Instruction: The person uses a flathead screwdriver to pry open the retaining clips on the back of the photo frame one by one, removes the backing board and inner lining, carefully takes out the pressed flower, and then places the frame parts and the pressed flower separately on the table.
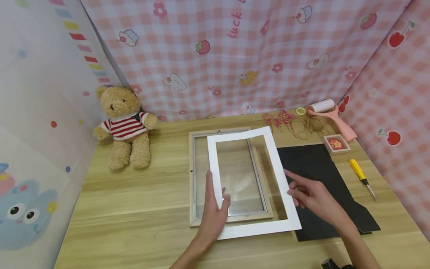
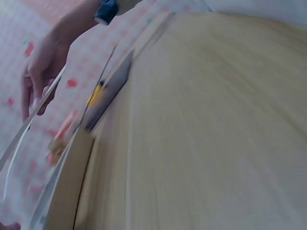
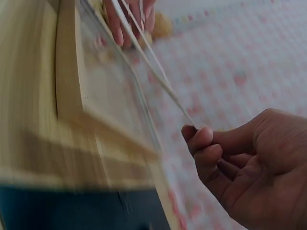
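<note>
A white rectangular photo mat (image 1: 258, 227) is held above the table, tilted, between my two hands. My left hand (image 1: 213, 219) grips its left edge, with the thumb on the near side and other fingers behind. On the opposite edge, my right hand (image 1: 315, 197) pinches the mat between thumb and fingers; the right wrist view shows this pinch (image 3: 201, 139) at the thin rim. Below the mat lies a light wooden picture frame (image 1: 192, 186) with a clear pane (image 1: 235, 175) in it. The mat overlaps the frame's right part in the head view, apart from it.
Right of the frame lies a black backing board (image 1: 305, 160). Beyond it are a small boxed flower (image 1: 336, 144), a yellow screwdriver (image 1: 357, 170), twine (image 1: 315, 123), dried pink flowers (image 1: 283, 118) and a lint roller (image 1: 340, 123). A teddy bear (image 1: 125, 127) sits at the back left.
</note>
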`<state>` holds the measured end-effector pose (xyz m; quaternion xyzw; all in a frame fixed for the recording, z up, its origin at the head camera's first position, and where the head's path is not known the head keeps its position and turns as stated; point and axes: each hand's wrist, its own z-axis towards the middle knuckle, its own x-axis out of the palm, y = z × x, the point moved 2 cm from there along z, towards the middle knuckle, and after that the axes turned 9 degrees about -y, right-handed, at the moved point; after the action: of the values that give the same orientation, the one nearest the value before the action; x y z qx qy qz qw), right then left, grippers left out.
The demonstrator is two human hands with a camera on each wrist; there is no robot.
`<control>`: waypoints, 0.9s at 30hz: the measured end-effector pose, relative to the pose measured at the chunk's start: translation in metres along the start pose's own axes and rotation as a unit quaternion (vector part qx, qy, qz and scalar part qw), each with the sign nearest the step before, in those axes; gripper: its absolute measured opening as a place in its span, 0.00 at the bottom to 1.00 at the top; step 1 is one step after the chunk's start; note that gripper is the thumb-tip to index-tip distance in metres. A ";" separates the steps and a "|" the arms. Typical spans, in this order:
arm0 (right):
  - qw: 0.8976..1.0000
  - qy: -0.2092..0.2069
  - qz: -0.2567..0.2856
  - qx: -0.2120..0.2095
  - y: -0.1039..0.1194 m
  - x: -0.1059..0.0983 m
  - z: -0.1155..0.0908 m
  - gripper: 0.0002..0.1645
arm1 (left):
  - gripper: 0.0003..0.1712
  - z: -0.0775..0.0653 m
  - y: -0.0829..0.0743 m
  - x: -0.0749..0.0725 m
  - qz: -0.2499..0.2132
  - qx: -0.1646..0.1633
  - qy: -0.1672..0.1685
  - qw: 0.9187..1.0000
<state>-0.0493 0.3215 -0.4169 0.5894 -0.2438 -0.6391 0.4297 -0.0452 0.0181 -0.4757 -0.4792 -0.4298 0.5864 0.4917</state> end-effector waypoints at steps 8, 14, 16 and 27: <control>0.999 -0.052 0.015 0.005 -0.052 -0.058 -0.033 0.34 | 0.47 0.005 -0.017 0.073 -0.003 0.015 0.102 0.995; 0.997 -0.066 0.024 0.036 -0.089 -0.093 -0.058 0.41 | 0.44 0.006 -0.009 0.120 -0.015 -0.001 0.138 0.990; 0.996 -0.066 0.020 0.050 -0.097 -0.101 -0.063 0.40 | 0.43 0.008 -0.009 0.129 -0.018 -0.021 0.139 0.990; 0.995 -0.050 -0.010 0.083 -0.119 -0.117 -0.060 0.34 | 0.44 0.015 -0.014 0.154 -0.018 -0.148 0.134 0.980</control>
<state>-0.0297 0.4916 -0.4618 0.5928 -0.3115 -0.6493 0.3605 -0.0667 0.1715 -0.4805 -0.6129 -0.4507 0.4381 0.4788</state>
